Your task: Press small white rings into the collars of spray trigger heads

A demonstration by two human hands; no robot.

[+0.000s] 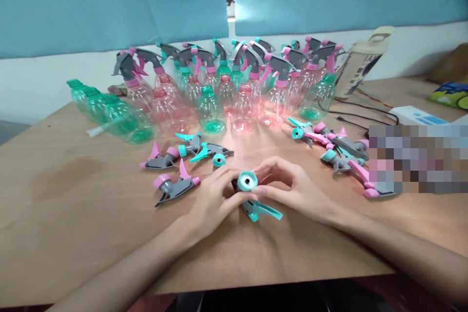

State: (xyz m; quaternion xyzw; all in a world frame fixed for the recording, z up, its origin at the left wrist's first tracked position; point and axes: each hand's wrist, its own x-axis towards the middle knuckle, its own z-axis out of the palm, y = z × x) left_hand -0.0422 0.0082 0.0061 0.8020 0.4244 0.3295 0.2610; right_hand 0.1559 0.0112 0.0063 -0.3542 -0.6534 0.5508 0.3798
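Observation:
A teal and grey spray head (247,181) is held between my two hands near the table's front, its round collar opening facing up toward me and its teal trigger pointing down to the right. My left hand (215,197) grips it from the left, thumb at the collar's lower edge. From the right, my right hand (288,185) pinches the collar with thumb and fingers. Loose pink and grey spray heads (175,189) and teal ones (218,159) lie left of and behind my hands. More loose heads (341,158) are on the right.
Several green bottles (211,112) and pink bottles (244,109) without heads stand on the wooden table (91,234). Bottles with spray heads (281,70) stand behind them. A beige drink bottle (360,66), black cables (361,112) and a white box (417,116) are at the right.

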